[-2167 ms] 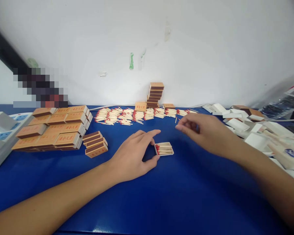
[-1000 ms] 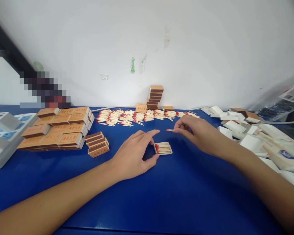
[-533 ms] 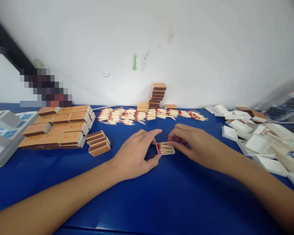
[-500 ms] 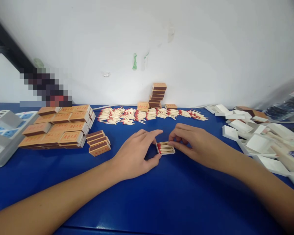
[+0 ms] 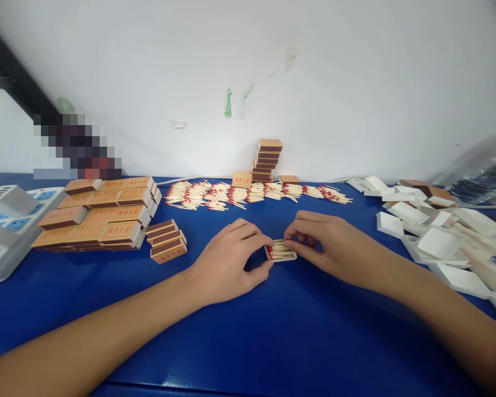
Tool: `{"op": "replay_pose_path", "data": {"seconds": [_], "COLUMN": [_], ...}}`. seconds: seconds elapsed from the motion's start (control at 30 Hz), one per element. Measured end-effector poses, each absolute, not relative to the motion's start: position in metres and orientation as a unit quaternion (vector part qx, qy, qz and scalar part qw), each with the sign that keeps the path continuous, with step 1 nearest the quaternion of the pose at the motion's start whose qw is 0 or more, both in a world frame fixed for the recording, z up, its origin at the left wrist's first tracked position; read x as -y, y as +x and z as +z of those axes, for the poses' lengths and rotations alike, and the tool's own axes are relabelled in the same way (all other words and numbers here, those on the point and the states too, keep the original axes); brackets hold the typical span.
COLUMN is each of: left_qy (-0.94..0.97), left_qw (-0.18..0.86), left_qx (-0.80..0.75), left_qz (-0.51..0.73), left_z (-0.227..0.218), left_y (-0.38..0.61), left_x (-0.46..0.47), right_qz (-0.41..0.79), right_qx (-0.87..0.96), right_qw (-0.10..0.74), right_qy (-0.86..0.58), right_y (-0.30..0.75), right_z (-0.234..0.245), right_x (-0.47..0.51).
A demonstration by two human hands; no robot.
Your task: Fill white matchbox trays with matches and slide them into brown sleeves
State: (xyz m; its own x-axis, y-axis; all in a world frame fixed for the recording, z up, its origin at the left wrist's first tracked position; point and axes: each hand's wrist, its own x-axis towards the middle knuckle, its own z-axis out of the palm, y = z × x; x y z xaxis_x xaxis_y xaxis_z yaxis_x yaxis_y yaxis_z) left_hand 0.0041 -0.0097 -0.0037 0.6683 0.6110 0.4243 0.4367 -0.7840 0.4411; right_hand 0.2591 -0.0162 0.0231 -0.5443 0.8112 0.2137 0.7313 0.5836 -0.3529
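A small white matchbox tray [image 5: 286,260] filled with red-tipped matches [image 5: 280,251] sits on the blue table between my hands. My left hand [image 5: 231,264] grips the tray's left end, thumb at the near corner and index fingertip over the red match heads. The thumb and index finger of my right hand [image 5: 322,242] are pinched together at the tray's right end, against the plain ends of the matches. Its other fingers are curled in. Beyond both hands, loose matches [image 5: 254,193] lie in a long row of small heaps.
Closed matchboxes [image 5: 119,214] are stacked at the left, with several on edge [image 5: 168,251] beside them. A leaning matchbox tower [image 5: 268,157] stands against the wall. White trays [image 5: 438,242] pile up at the right. A power strip [image 5: 37,220] lies far left.
My left index finger, stretched out above the tray before, has bent down onto the match heads. My right hand stays pinched at the tray's right end. The other things have not moved.
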Motion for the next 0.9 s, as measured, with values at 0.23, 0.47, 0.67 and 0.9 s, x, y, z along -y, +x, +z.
{"op": "replay_pose_path", "data": {"seconds": [0.23,0.47,0.67,0.9], "left_qy": [0.900,0.900,0.898,0.896], "left_qw": [0.158,0.160,0.161,0.162], "left_qx": [-0.291,-0.297,-0.300,-0.306], "left_qz": [0.282,0.276,0.279,0.277], "left_z": [-0.002,-0.002,-0.003,-0.002], "left_y": [0.004,0.004,0.004,0.003], "left_x": [0.010,0.010,0.010,0.011], "right_qz": [0.118,0.127,0.146,0.152], "right_qx": [0.869,0.865,0.870,0.869], "right_qw": [0.176,0.181,0.169,0.163], "right_qy": [-0.447,-0.451,-0.439,-0.442], "right_y": [0.260,0.257,0.259,0.259], "right_z": [0.018,0.018,0.027,0.024], "right_x": [0.015,0.017,0.018,0.017]}}
